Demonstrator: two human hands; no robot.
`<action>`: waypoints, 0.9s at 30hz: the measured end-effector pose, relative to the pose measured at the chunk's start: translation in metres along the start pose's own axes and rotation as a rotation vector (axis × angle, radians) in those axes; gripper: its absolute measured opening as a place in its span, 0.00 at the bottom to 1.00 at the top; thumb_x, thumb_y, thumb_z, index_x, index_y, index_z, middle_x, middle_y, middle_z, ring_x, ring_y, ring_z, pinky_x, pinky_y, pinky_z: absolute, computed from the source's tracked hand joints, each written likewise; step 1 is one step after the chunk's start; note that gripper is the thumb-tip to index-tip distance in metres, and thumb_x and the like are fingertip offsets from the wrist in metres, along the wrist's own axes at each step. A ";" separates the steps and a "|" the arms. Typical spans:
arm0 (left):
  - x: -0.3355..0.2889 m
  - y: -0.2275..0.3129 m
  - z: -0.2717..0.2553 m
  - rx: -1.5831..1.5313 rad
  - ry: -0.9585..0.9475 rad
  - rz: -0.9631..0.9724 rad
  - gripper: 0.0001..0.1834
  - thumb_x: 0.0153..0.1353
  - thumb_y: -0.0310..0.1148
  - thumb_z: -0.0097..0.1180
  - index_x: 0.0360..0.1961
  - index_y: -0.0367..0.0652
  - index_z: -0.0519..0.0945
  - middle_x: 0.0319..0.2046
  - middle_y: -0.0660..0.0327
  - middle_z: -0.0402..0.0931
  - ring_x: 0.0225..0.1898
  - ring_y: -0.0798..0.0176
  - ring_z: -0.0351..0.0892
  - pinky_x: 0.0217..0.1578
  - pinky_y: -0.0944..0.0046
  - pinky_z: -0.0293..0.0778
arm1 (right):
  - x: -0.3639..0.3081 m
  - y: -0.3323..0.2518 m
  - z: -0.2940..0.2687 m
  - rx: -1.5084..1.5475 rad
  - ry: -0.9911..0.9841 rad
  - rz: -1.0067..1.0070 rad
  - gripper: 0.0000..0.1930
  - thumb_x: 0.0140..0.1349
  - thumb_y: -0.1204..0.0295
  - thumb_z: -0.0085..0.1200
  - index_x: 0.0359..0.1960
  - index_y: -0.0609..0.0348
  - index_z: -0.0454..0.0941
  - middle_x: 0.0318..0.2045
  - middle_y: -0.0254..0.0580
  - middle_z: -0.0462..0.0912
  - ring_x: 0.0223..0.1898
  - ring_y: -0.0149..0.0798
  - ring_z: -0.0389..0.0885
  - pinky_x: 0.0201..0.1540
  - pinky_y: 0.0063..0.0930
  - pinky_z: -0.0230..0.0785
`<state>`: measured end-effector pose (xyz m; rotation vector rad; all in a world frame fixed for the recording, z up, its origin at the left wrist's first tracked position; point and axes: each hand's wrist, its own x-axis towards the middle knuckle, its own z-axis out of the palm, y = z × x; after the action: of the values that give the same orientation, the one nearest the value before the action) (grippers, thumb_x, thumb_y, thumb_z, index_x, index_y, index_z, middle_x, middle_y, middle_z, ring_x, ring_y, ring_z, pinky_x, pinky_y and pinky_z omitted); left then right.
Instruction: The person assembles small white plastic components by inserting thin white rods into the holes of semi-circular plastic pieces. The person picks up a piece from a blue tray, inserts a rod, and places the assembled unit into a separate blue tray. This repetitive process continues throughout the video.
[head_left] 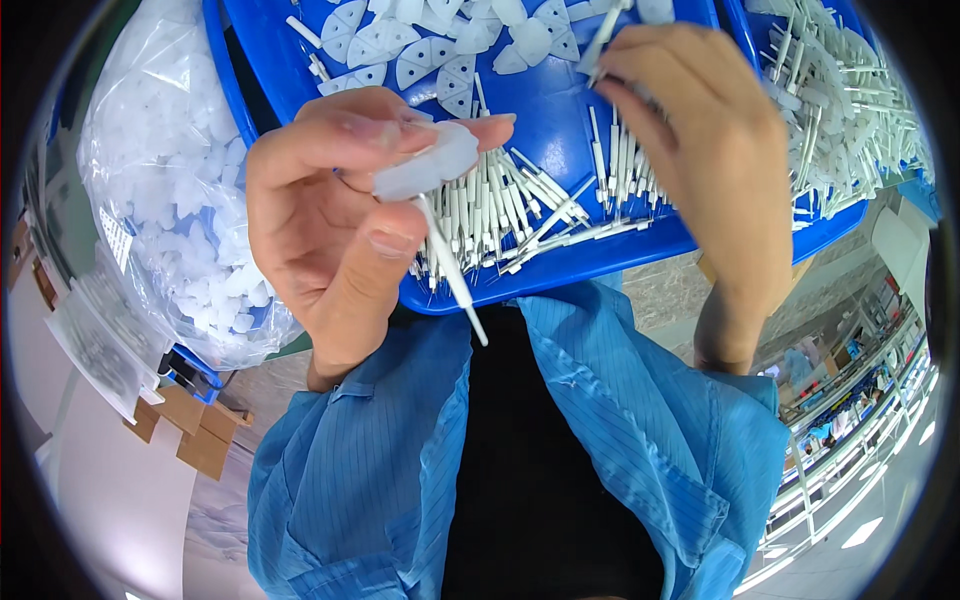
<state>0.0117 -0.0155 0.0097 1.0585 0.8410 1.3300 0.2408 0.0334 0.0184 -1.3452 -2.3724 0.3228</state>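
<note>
My left hand (320,215) is closed over the blue tray, thumb and fingers gripping a translucent white plastic piece (432,165). A thin white rod (450,262) with a narrower tip slants down from that piece toward me. Farther right, my right hand (705,125) pinches a slim white part (604,38) at its fingertips; the fingers partly hide it. Below and between the hands, many white rods with thin metal pins (490,215) lie in the tray's near side. Flat white fan-shaped pieces with small holes (425,58) lie at its far side.
The blue tray's rim (560,262) curves in front of me. At left stands a clear bag (170,190) full of white plastic pieces. A second blue tray (830,235) at right holds a heap of rod-and-plate assemblies (850,110). Cardboard (207,440) is at lower left.
</note>
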 end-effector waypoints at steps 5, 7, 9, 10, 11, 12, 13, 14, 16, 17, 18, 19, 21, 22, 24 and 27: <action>0.004 0.002 -0.002 -0.013 0.012 -0.074 0.16 0.65 0.36 0.54 0.50 0.39 0.70 0.47 0.51 0.66 0.47 0.32 0.78 0.48 0.52 0.82 | -0.010 -0.020 0.004 -0.033 -0.089 -0.032 0.12 0.48 0.80 0.61 0.36 0.61 0.78 0.34 0.39 0.78 0.37 0.44 0.77 0.39 0.33 0.70; 0.004 0.003 0.000 -0.031 0.057 -0.121 0.18 0.65 0.38 0.56 0.49 0.39 0.71 0.47 0.52 0.67 0.48 0.33 0.78 0.47 0.53 0.83 | -0.007 -0.021 0.008 -0.027 -0.091 -0.052 0.13 0.48 0.82 0.61 0.37 0.61 0.77 0.33 0.39 0.78 0.36 0.43 0.77 0.37 0.32 0.69; 0.003 0.004 -0.002 -0.045 0.088 -0.165 0.20 0.63 0.41 0.57 0.49 0.40 0.71 0.48 0.52 0.68 0.48 0.35 0.79 0.48 0.52 0.82 | -0.005 -0.022 0.011 0.101 0.003 -0.055 0.12 0.49 0.83 0.60 0.37 0.62 0.76 0.32 0.39 0.78 0.33 0.42 0.77 0.33 0.31 0.69; 0.002 0.004 -0.002 -0.037 0.112 -0.177 0.21 0.63 0.43 0.58 0.49 0.40 0.72 0.48 0.53 0.68 0.47 0.36 0.79 0.48 0.50 0.82 | -0.006 -0.026 0.012 0.214 0.085 -0.045 0.12 0.50 0.83 0.60 0.37 0.62 0.76 0.31 0.39 0.78 0.31 0.41 0.77 0.31 0.29 0.68; 0.002 0.004 -0.003 -0.029 0.134 -0.184 0.22 0.62 0.44 0.59 0.49 0.40 0.72 0.48 0.53 0.69 0.47 0.38 0.80 0.48 0.49 0.82 | -0.007 -0.035 0.011 0.379 0.098 0.054 0.11 0.51 0.83 0.60 0.37 0.62 0.75 0.30 0.40 0.78 0.29 0.41 0.77 0.30 0.28 0.68; 0.002 0.003 -0.002 -0.009 0.167 -0.176 0.23 0.61 0.45 0.60 0.49 0.40 0.73 0.47 0.54 0.69 0.47 0.39 0.80 0.49 0.48 0.81 | -0.007 -0.043 0.009 0.546 0.129 0.148 0.10 0.53 0.84 0.59 0.37 0.63 0.75 0.30 0.40 0.78 0.27 0.40 0.77 0.28 0.27 0.67; 0.004 0.001 0.000 0.001 0.179 -0.167 0.23 0.61 0.45 0.60 0.49 0.40 0.73 0.47 0.54 0.69 0.46 0.40 0.81 0.49 0.46 0.81 | -0.009 -0.060 0.002 0.757 0.090 0.336 0.10 0.54 0.83 0.58 0.37 0.63 0.75 0.29 0.40 0.78 0.25 0.39 0.77 0.27 0.25 0.67; 0.004 0.001 0.001 0.020 0.197 -0.156 0.23 0.61 0.46 0.60 0.49 0.40 0.72 0.47 0.54 0.69 0.46 0.42 0.81 0.50 0.45 0.80 | -0.010 -0.063 0.002 0.799 0.043 0.336 0.09 0.56 0.83 0.58 0.38 0.63 0.74 0.29 0.41 0.79 0.24 0.38 0.78 0.27 0.24 0.68; 0.005 0.000 0.003 0.031 0.193 -0.142 0.23 0.62 0.45 0.59 0.49 0.38 0.71 0.48 0.52 0.68 0.46 0.43 0.81 0.51 0.43 0.79 | -0.009 -0.068 0.001 0.872 -0.052 0.341 0.08 0.59 0.82 0.57 0.40 0.64 0.74 0.30 0.43 0.81 0.21 0.36 0.80 0.26 0.21 0.70; 0.006 0.000 0.003 0.026 0.186 -0.143 0.23 0.62 0.45 0.59 0.49 0.38 0.71 0.48 0.51 0.68 0.46 0.44 0.81 0.51 0.42 0.78 | -0.010 -0.072 0.007 0.769 -0.018 0.285 0.08 0.59 0.82 0.57 0.40 0.64 0.74 0.30 0.44 0.81 0.22 0.35 0.81 0.26 0.21 0.71; 0.007 0.001 0.002 0.010 0.173 -0.152 0.24 0.63 0.44 0.58 0.49 0.37 0.70 0.49 0.50 0.67 0.46 0.43 0.81 0.51 0.42 0.78 | -0.008 -0.077 0.008 0.707 0.013 0.304 0.07 0.59 0.81 0.58 0.39 0.63 0.75 0.29 0.43 0.81 0.23 0.35 0.82 0.25 0.22 0.71; 0.006 0.001 0.002 0.019 0.166 -0.149 0.24 0.63 0.44 0.58 0.49 0.36 0.69 0.49 0.49 0.66 0.46 0.42 0.81 0.51 0.42 0.78 | -0.006 -0.083 0.011 0.649 0.042 0.321 0.07 0.60 0.80 0.58 0.38 0.62 0.75 0.28 0.42 0.82 0.23 0.35 0.82 0.24 0.23 0.71; 0.006 0.001 0.005 0.058 0.151 -0.133 0.24 0.64 0.43 0.57 0.49 0.34 0.67 0.50 0.48 0.65 0.47 0.39 0.80 0.51 0.42 0.78 | -0.007 -0.083 0.011 0.595 0.021 0.329 0.06 0.59 0.80 0.59 0.37 0.61 0.76 0.25 0.41 0.81 0.22 0.36 0.82 0.24 0.24 0.71; 0.006 0.001 0.006 0.080 0.142 -0.126 0.23 0.64 0.42 0.56 0.49 0.34 0.67 0.49 0.47 0.65 0.47 0.38 0.80 0.51 0.41 0.78 | -0.007 -0.082 0.011 0.579 0.005 0.323 0.06 0.59 0.80 0.59 0.37 0.61 0.76 0.24 0.40 0.81 0.21 0.36 0.82 0.24 0.24 0.71; 0.006 0.001 0.007 0.125 0.123 -0.110 0.23 0.65 0.41 0.55 0.49 0.33 0.66 0.49 0.47 0.64 0.47 0.34 0.79 0.51 0.41 0.77 | -0.008 -0.082 0.011 0.554 -0.032 0.305 0.05 0.59 0.79 0.59 0.36 0.61 0.76 0.21 0.40 0.80 0.20 0.36 0.81 0.24 0.24 0.71; 0.007 -0.003 0.007 0.095 0.109 -0.089 0.22 0.66 0.40 0.53 0.49 0.32 0.66 0.48 0.47 0.64 0.48 0.32 0.78 0.52 0.40 0.77 | -0.008 -0.082 0.009 0.595 -0.070 0.324 0.05 0.60 0.79 0.59 0.35 0.61 0.76 0.21 0.40 0.80 0.19 0.33 0.80 0.23 0.23 0.70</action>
<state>0.0195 -0.0089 0.0100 1.0172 1.0302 1.2922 0.1775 -0.0150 0.0400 -1.4118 -1.8661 1.0837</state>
